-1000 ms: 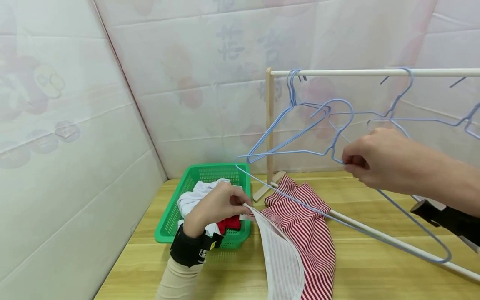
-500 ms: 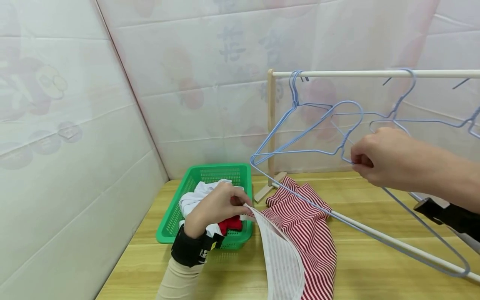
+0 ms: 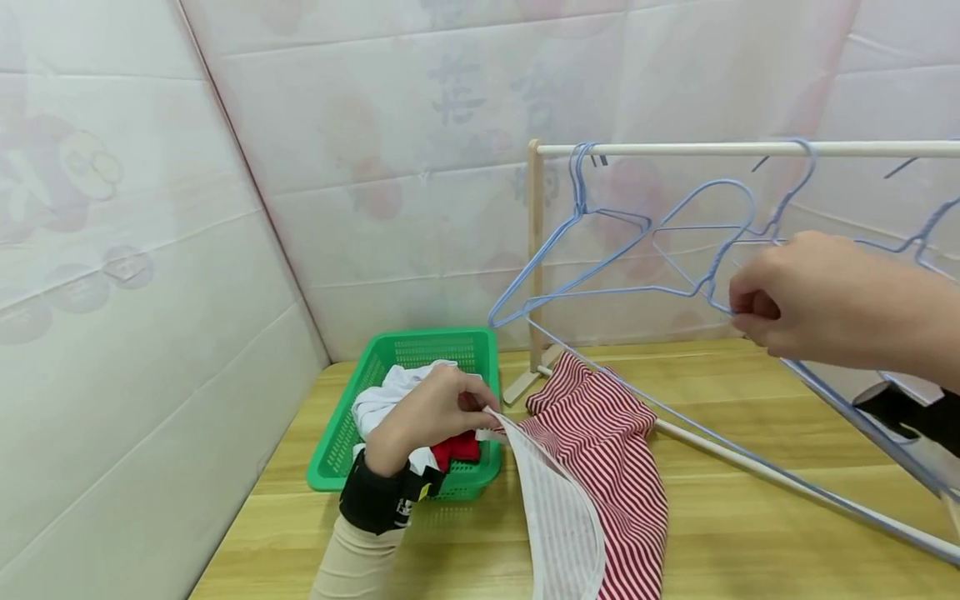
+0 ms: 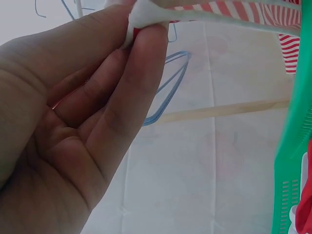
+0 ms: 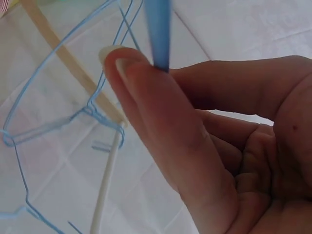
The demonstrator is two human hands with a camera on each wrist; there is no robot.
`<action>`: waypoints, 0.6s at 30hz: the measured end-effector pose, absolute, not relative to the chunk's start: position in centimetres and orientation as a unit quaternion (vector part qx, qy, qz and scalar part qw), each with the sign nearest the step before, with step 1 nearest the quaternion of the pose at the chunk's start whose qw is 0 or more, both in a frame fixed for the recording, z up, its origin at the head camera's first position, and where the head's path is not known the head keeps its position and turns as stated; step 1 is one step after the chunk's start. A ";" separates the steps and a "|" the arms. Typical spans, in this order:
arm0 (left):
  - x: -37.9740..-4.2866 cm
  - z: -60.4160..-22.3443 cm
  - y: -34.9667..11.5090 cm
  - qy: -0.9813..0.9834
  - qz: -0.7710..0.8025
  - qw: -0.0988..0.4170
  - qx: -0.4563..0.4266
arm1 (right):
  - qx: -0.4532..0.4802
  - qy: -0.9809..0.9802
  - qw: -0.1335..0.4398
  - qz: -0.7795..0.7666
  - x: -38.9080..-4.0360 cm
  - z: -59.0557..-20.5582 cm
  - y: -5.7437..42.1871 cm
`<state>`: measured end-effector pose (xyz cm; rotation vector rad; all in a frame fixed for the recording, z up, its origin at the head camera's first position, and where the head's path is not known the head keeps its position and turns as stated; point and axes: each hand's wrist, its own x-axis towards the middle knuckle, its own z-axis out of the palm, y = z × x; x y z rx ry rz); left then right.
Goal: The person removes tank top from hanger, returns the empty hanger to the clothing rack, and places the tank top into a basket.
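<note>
My left hand (image 3: 435, 417) pinches the white-trimmed edge of a red-and-white striped garment (image 3: 626, 475) between thumb and fingers. The garment lies spread on the table, its opening partly lifted by that hand. Up at the right, my right hand (image 3: 840, 304) grips a blue wire hanger (image 3: 707, 285) on its shoulder wire, just beside the neck. The hanger is tilted, hook up, above the garment and apart from the opening. In the left wrist view the white trim (image 4: 146, 13) sits between the fingertips. The right wrist view shows the hanger wire (image 5: 160, 34) at the fingertips.
A green basket (image 3: 327, 454) with white cloth (image 3: 393, 393) and red cloth (image 3: 461, 450) stands left of the garment. Behind, a rack with a white bar (image 3: 675, 150) and wooden post (image 3: 536, 250) carries several blue hangers (image 3: 528, 268). Its lower rod (image 3: 720, 457) crosses the table.
My right hand has moved to the right with the hanger, whose left end has shifted right over the garment. The left hand still pinches the same edge in about the same place.
</note>
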<state>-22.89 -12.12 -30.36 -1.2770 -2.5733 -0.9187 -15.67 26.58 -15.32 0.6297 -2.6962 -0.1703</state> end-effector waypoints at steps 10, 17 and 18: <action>-23.1 -30.3 -12.1 -0.853 -0.305 0.059 -0.419 | 0.185 -0.970 0.141 -0.068 -16.6 -13.4 26.9; -23.2 -30.5 -12.1 -0.855 -0.307 0.060 -0.414 | 0.166 -0.982 0.087 -0.033 -17.7 -12.4 26.7; -23.3 -30.5 -12.1 -0.855 -0.307 0.060 -0.413 | 0.163 -0.983 0.077 -0.025 -17.8 -12.3 26.7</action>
